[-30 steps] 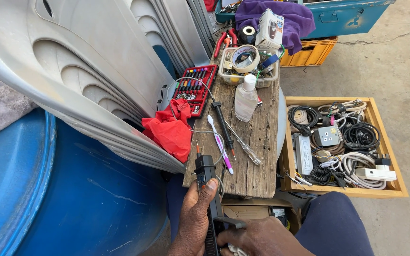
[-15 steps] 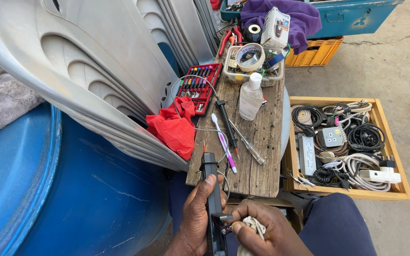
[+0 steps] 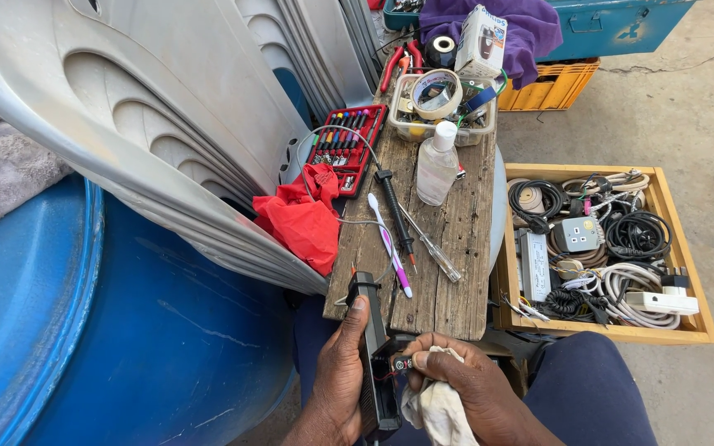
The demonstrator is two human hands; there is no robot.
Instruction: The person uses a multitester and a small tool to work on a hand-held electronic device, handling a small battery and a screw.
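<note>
1. The left hand [image 3: 342,372] is closed around a long black device [image 3: 373,355], thumb lying along its top edge; the device stands on edge at the near end of the wooden plank [image 3: 448,272], its open end showing a small circuit part.
2. The right hand [image 3: 464,380] pinches a crumpled off-white cloth [image 3: 435,409] and presses it against that open end.
3. Packages: a white box with a dark picture [image 3: 481,40] stands upright at the plank's far end, on a purple cloth [image 3: 530,29]. A clear bottle with a white cap [image 3: 438,163] stands mid-plank. A red case of screwdriver bits [image 3: 345,144] lies open on the left edge.
4. Since half a second ago, the cloth has come up onto the device's end, and the view has barely shifted.
5. A wooden tray of cables and plugs [image 3: 605,239] sits to the right on the ground.
</note>
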